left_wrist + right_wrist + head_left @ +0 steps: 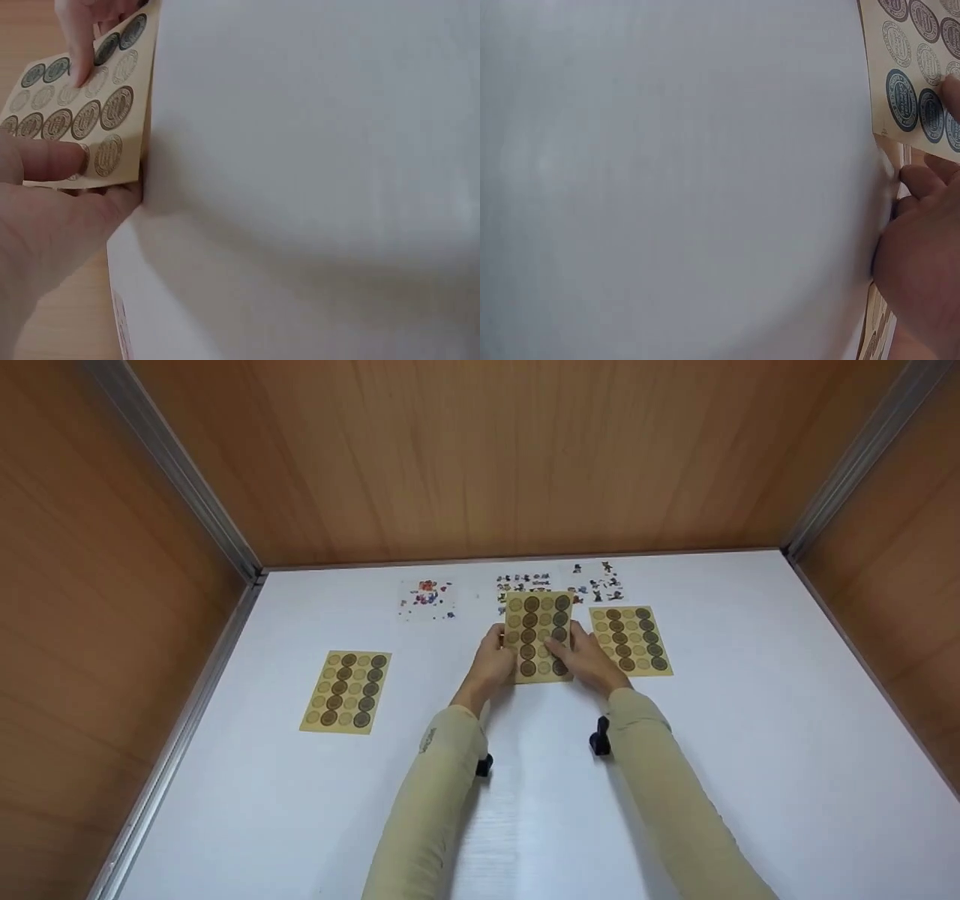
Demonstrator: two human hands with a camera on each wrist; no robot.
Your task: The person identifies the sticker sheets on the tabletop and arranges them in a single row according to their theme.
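held sticker sheet (529,636): tan, printed with round seals in columns; lifted above the white table (262,810), its face towards the head camera.
left hand (492,658): pinches the sheet's left edge low down, thumb on the face, fingers behind.
right hand (592,661): pinches from the right, thumb reaching onto the face, fingers behind.
likely feel: light, thin, smooth, flexible but holding flat; easily creased.
safest hold: probably both side edges, gently, without bending.
matching sheets: a left sheet (345,692) and a right sheet (634,641) lie flat.
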